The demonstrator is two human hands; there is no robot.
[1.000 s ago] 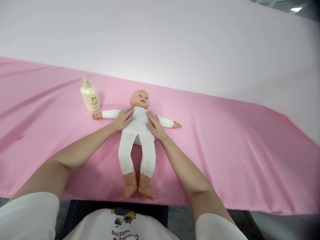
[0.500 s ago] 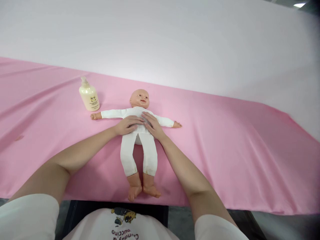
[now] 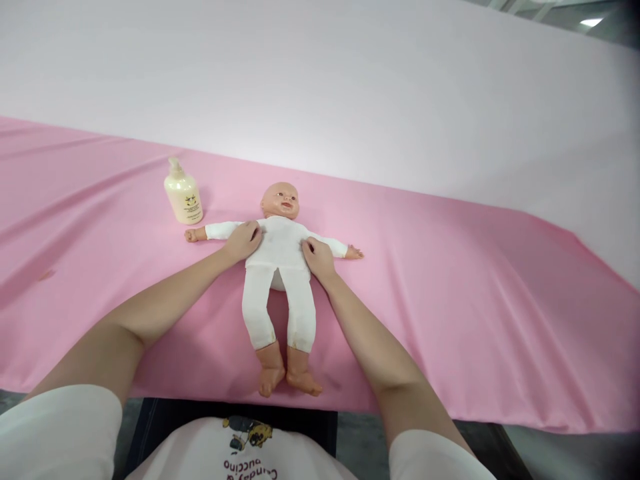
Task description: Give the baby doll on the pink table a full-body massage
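A baby doll [image 3: 281, 245] in a white cloth suit lies face up, its arms spread and its bare feet towards me. My left hand [image 3: 243, 241] is closed at the doll's side on the left, by the armpit and upper arm. On the opposite side of the chest, my right hand [image 3: 319, 257] is also closed, against the edge of the doll's torso below its arm. The fingers of both hands curl in at the white cloth, and their tips are partly hidden. The doll's chest shows uncovered between my hands.
A cream-coloured pump bottle [image 3: 184, 198] with a dark printed label stands beyond the doll's hand on the left. Pink cloth [image 3: 450, 300] with soft folds lies under everything. Behind it is a white surface [image 3: 320, 87]. The cloth's near edge runs just past the doll's feet.
Both hands have moved apart from the middle of the doll's chest out to its sides. Their fingers, flat before, are now curled. The view has shifted slightly; doll and bottle stay in place.
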